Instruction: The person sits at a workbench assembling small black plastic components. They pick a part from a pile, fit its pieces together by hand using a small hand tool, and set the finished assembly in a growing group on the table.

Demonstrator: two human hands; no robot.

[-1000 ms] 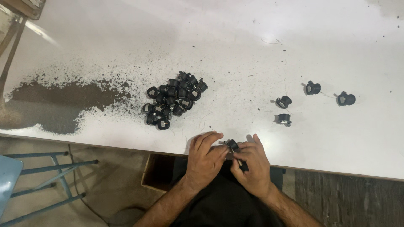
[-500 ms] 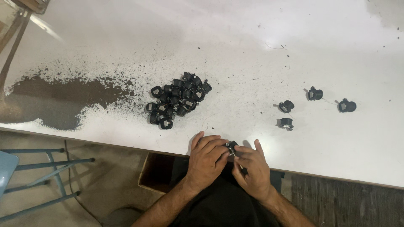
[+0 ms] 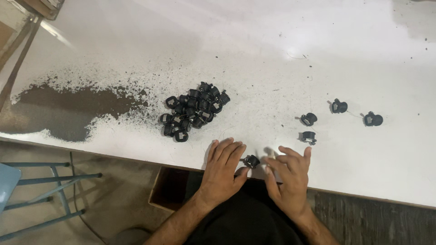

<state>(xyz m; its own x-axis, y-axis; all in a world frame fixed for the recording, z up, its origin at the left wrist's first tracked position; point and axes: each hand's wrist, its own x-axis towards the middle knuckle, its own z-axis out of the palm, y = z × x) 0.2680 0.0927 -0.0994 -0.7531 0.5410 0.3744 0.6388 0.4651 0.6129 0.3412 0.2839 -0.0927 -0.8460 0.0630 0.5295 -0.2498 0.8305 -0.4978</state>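
My left hand (image 3: 222,171) lies flat on the near edge of the white table (image 3: 254,54), fingers apart. My right hand (image 3: 290,174) hovers beside it with its fingers spread and nothing in them. Between the two hands a small black plastic part (image 3: 250,161) rests on the table, just off my left thumb tip. A pile of several similar black parts (image 3: 193,111) sits further in, to the left of the hands.
Several single black parts lie spaced out on the right: two closer ones (image 3: 309,119) (image 3: 308,136) and two further ones (image 3: 338,106) (image 3: 373,119). A worn dark patch (image 3: 68,109) marks the table's left. A blue stool frame (image 3: 45,199) and a cardboard box (image 3: 169,188) stand below.
Both hands were closed together on the small black part at the table edge. They have since parted and opened, and the part now lies on the table between them.
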